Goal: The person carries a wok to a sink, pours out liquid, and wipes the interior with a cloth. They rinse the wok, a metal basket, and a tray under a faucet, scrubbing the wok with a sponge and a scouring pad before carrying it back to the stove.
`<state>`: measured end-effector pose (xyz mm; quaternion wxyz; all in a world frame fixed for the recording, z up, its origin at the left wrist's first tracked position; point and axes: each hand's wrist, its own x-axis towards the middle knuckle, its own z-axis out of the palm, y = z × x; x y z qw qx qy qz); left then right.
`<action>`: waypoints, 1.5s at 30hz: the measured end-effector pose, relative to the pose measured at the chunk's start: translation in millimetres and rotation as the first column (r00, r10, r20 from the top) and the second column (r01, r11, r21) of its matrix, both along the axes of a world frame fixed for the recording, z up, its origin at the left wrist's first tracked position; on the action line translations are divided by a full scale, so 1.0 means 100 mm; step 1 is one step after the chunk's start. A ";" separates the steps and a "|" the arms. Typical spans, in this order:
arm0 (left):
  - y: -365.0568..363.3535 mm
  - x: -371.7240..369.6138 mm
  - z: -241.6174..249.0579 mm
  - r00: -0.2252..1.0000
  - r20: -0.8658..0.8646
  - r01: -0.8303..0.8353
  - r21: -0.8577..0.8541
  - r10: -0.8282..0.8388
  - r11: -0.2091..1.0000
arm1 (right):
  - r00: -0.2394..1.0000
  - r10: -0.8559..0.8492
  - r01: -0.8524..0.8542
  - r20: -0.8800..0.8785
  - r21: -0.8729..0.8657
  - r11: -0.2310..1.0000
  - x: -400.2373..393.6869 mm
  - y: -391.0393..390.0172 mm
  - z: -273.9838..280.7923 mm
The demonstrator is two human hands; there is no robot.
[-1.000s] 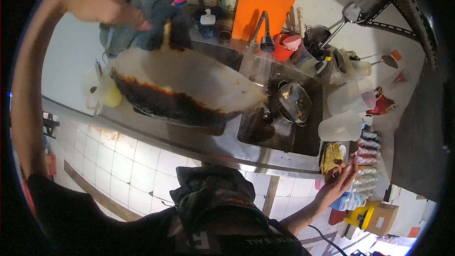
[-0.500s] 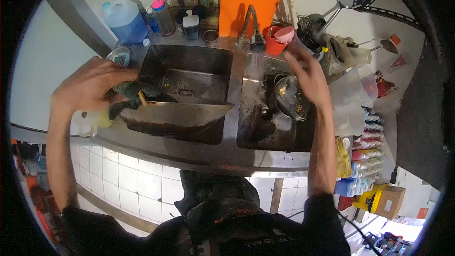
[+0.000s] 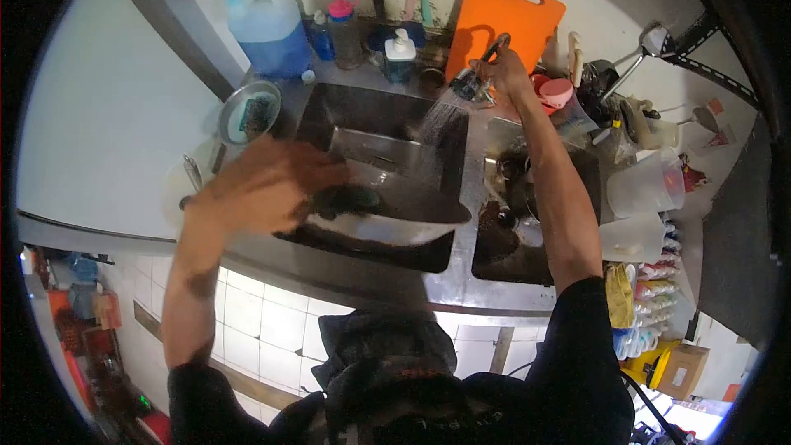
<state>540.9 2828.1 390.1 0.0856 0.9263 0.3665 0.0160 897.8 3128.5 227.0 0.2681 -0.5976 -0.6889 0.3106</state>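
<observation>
My left hand (image 3: 268,181), smeared by motion, is closed at the left edge of a dark, wide pan (image 3: 412,227). The pan tilts over the front of the left sink basin. Inside it, by my fingertips, lies a dark green scouring pad (image 3: 353,198); whether my fingers also grip this pad is not clear. My right hand (image 3: 507,74) is wrapped around the faucet (image 3: 470,82), whose head sprays water toward the left basin (image 3: 329,107) and the pan's far side. Under my left hand the pan's handle is hidden.
The right basin (image 3: 494,259) holds dirty cookware, partly behind my right forearm. Along the back stand a blue liquid jug (image 3: 268,37), a pump bottle (image 3: 400,53), an orange cutting board (image 3: 511,29) and red cups (image 3: 554,92). A metal bowl (image 3: 227,119) with a sponge sits left.
My right hand has moved from above the right basin onto the faucet, and water now sprays. My left hand and the pan have shifted slightly right. The whole view has shifted too.
</observation>
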 end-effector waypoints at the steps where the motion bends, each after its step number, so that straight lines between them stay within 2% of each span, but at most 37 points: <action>1: -0.05 -0.02 -0.06 0.998 -0.063 -0.016 0.010 0.016 1.000 | 0.951 -0.028 0.045 0.307 -0.046 0.998 -0.24 -0.31 0.48; 2: -0.11 -0.09 -0.15 0.997 -0.070 -0.017 0.017 0.018 1.000 | 0.954 -0.029 0.043 0.299 -0.039 0.998 -0.29 -0.24 0.41; 4: -0.26 -0.19 -0.34 0.997 -0.061 -0.029 0.128 0.037 0.991 | 0.981 -0.089 0.064 0.173 0.143 0.988 -0.26 -0.15 0.08; 7: -0.37 -0.13 -0.55 0.989 -0.140 -0.036 0.125 0.054 0.992 | 0.994 -0.067 0.055 0.083 0.130 0.990 -0.19 -0.08 -0.09; 11: -0.22 -0.10 -0.98 0.995 -0.096 0.007 0.083 0.001 0.996 | 0.994 -0.005 -0.002 0.109 0.065 0.998 -0.15 -0.32 0.13; 13: -0.08 -0.07 -1.09 0.994 -0.104 -0.015 0.033 0.019 0.999 | 0.998 -0.032 0.037 -0.055 0.088 0.995 -0.13 -0.37 0.11; 17: 0.04 -0.06 -1.22 0.992 -0.124 -0.024 -0.009 0.023 1.000 | 0.994 0.005 0.001 -0.105 0.063 0.998 -0.03 -0.24 -0.08; 18: 0.02 -0.07 -1.24 0.984 -0.177 -0.046 -0.057 0.036 0.997 | 0.994 0.003 0.003 -0.105 0.063 0.998 -0.04 -0.22 -0.11; 20: -0.09 -0.13 -1.30 0.971 -0.235 -0.071 -0.106 0.044 0.992 | 0.996 -0.059 0.068 -0.072 0.127 0.990 -0.07 -0.19 -0.22; 21: -0.18 -0.16 -1.38 0.987 -0.156 -0.044 -0.063 0.034 0.997 | 0.989 -0.025 0.025 -0.144 -0.005 1.000 -0.07 -0.27 -0.08; 22: -0.28 -0.20 -1.48 0.997 -0.075 -0.023 -0.019 0.021 1.000 | 0.989 -0.025 0.024 -0.144 -0.006 1.000 -0.05 -0.24 -0.11; 24: -0.55 -0.28 -1.94 0.995 -0.089 -0.061 -0.079 0.054 0.995 | 0.998 -0.068 0.068 0.002 0.048 0.997 -0.09 -0.15 -0.20; 25: -0.62 -0.31 -2.08 0.992 -0.103 -0.091 -0.132 0.078 0.987 | 0.999 -0.055 0.055 -0.004 0.049 0.997 -0.12 -0.16 -0.16; 27: -0.68 -0.23 -2.13 0.988 -0.114 -0.119 -0.125 0.105 0.985 | 0.999 -0.020 0.019 -0.026 -0.044 0.999 -0.11 -0.23 -0.04; 28: -0.73 -0.19 -2.17 0.986 -0.118 -0.136 -0.121 0.122 0.983 | 1.000 -0.012 0.011 -0.022 -0.050 0.999 -0.06 -0.19 -0.16; 29: -0.75 -0.16 -2.28 0.984 -0.113 -0.151 -0.125 0.137 0.981 | 0.993 0.001 0.002 -0.120 0.025 1.000 -0.03 -0.13 -0.28; 30: -0.76 -0.15 -2.40 0.976 -0.182 -0.149 -0.180 0.116 0.972 | 0.976 0.026 -0.004 -0.218 0.099 0.995 -0.05 -0.08 -0.36; 31: -0.75 -0.13 -2.45 0.964 -0.250 -0.147 -0.231 0.087 0.962 | 0.957 -0.001 -0.003 -0.289 -0.012 1.000 -0.11 -0.28 -0.09; 34: -0.75 -0.07 -2.47 0.937 -0.339 -0.194 -0.298 0.086 0.935 | 0.962 0.014 -0.015 -0.273 -0.002 1.000 -0.08 -0.26 -0.12; 35: -0.77 -0.08 -2.53 0.936 -0.339 -0.204 -0.293 0.098 0.934 | 0.973 0.025 -0.014 -0.228 0.050 0.999 -0.08 -0.23 -0.15; 38: -0.87 -0.22 -2.81 0.965 -0.236 -0.172 -0.243 0.114 0.955 | 0.954 -0.027 0.037 -0.299 0.029 0.999 -0.13 -0.38 -0.04; 40: -0.90 -0.24 -2.85 0.991 -0.088 -0.109 -0.051 0.104 0.993 | 0.948 -0.031 0.054 -0.316 0.064 0.997 -0.13 -0.31 -0.21; 42: -0.92 -0.24 -2.69 0.990 -0.032 -0.143 -0.101 0.140 0.985 | 0.941 -0.027 0.062 -0.336 0.095 0.994 -0.12 -0.28 -0.26; 45: -1.01 -0.17 -2.38 0.963 0.096 -0.230 -0.184 0.250 0.956 | 0.957 -0.035 0.032 -0.288 -0.015 0.999 -0.12 -0.32 -0.10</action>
